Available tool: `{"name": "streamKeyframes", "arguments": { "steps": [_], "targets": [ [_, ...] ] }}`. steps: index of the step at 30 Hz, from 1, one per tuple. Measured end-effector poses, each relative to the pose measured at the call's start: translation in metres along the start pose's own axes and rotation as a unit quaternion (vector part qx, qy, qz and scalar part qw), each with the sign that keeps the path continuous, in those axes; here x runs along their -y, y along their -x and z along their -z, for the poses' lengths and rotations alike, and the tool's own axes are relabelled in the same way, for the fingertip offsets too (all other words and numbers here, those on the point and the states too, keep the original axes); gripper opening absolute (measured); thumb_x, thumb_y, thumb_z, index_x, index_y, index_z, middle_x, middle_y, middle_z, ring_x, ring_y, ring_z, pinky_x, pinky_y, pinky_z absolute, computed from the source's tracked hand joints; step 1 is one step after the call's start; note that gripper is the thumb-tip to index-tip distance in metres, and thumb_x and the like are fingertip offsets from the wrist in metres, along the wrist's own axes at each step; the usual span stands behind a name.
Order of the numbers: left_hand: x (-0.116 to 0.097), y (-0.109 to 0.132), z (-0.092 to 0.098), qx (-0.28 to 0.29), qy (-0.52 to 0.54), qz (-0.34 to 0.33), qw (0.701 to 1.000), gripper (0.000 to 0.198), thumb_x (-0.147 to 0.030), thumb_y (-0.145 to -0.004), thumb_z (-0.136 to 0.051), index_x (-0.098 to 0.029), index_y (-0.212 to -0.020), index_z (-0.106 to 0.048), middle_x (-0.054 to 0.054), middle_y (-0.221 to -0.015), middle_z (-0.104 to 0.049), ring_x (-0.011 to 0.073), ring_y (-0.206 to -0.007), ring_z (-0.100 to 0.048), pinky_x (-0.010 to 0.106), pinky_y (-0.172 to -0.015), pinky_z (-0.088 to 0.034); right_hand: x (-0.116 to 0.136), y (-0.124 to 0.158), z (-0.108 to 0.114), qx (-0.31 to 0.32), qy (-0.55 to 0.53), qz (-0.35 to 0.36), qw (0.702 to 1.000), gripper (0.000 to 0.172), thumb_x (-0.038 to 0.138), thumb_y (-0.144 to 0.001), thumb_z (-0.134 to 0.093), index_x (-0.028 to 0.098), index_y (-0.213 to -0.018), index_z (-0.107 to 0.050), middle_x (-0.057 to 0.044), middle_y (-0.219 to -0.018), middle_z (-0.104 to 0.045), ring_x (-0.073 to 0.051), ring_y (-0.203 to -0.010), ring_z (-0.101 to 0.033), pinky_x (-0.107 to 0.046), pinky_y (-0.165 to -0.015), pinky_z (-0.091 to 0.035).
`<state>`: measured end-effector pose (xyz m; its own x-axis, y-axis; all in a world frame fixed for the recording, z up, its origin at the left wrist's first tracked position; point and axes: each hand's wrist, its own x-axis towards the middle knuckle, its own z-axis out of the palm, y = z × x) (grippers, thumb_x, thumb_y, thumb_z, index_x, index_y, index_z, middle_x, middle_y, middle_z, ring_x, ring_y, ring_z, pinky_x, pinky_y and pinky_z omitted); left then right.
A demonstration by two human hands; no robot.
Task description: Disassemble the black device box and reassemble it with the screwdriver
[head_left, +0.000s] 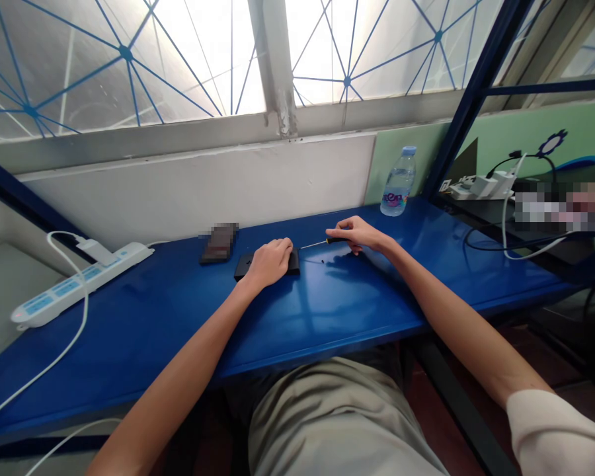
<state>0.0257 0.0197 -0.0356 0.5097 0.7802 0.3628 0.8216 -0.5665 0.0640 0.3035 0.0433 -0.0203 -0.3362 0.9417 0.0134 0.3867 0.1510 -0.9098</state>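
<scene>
A flat black box (pixel 294 267) lies on the blue table (pixel 327 317). My left hand (pixel 271 260) is closed over its top, fingers bent across the right part and hiding much of it. In my right hand (pixel 359 234) is a thin screwdriver (pixel 333 240) with a dark handle and a yellowish band, held level. Its metal shaft points left, the tip close to the box's right end; I cannot tell whether they touch. A tiny dark piece (pixel 322 262), too small to name, lies on the table below the shaft.
A phone-like dark slab (pixel 219 243) lies behind the box to the left. Farther left is a white power strip (pixel 82 284) with a cable. A water bottle (pixel 398 182) stands at the back right. Cables and a white adapter (pixel 493 185) sit at far right.
</scene>
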Motion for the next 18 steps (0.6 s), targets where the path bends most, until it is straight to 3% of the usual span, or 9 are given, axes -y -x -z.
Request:
{"name": "streamKeyframes", "arguments": {
  "steps": [4,8,11,14,18],
  "targets": [
    [0.0023,-0.0002,-0.0015,-0.001,-0.005,-0.003,1.0,0.024,-0.023,-0.1,-0.032,-0.02,-0.098,-0.056,0.008,-0.092,-0.068,0.0232,-0.086,-0.063,0.031,-0.068,-0.043,-0.0003,0.0012,0.0054,0.052,-0.007,0.003,0.999,0.046,0.05,-0.063,-0.087,0.019,-0.076,-0.056,0.006,-0.042,-0.05,-0.01,-0.034,-0.047,-0.022,-0.036,-0.041],
    [0.0015,0.0002,-0.0003,-0.002,-0.006,-0.004,1.0,0.024,-0.022,-0.101,-0.032,-0.02,-0.097,-0.055,0.007,-0.09,-0.068,0.0224,-0.084,-0.063,0.031,-0.067,-0.043,-0.0067,-0.0018,0.0085,0.069,0.002,0.021,0.997,0.046,0.055,-0.067,-0.081,0.016,-0.068,-0.058,-0.002,-0.055,-0.062,-0.01,-0.04,-0.054,-0.022,-0.041,-0.042],
    [0.0,0.0006,0.0006,-0.001,-0.01,-0.005,1.0,0.023,-0.023,-0.1,-0.033,-0.021,-0.096,-0.055,0.007,-0.09,-0.067,0.0226,-0.083,-0.063,0.031,-0.067,-0.043,-0.0088,-0.0038,0.0076,0.043,0.047,0.031,0.997,0.052,0.063,-0.076,-0.07,0.015,-0.061,-0.06,-0.001,-0.05,-0.058,-0.007,-0.038,-0.045,-0.022,-0.038,-0.035],
    [-0.0004,0.0008,0.0006,-0.001,-0.012,-0.005,1.0,0.023,-0.023,-0.1,-0.033,-0.021,-0.096,-0.055,0.007,-0.09,-0.067,0.0226,-0.083,-0.063,0.031,-0.067,-0.043,-0.0059,-0.0035,0.0048,0.022,0.079,0.025,0.996,0.056,0.067,-0.08,-0.062,0.015,-0.061,-0.063,0.004,-0.041,-0.043,-0.006,-0.035,-0.035,-0.022,-0.036,-0.028],
    [-0.0006,0.0012,0.0016,-0.001,-0.008,-0.007,1.0,0.023,-0.023,-0.101,-0.032,-0.02,-0.097,-0.055,0.007,-0.091,-0.067,0.0227,-0.082,-0.062,0.031,-0.067,-0.043,-0.0011,-0.0012,0.0034,0.024,0.069,0.028,0.997,0.042,0.057,-0.072,-0.075,0.017,-0.075,-0.063,0.008,-0.046,-0.041,-0.006,-0.038,-0.036,-0.02,-0.035,-0.027]
  ]
}}
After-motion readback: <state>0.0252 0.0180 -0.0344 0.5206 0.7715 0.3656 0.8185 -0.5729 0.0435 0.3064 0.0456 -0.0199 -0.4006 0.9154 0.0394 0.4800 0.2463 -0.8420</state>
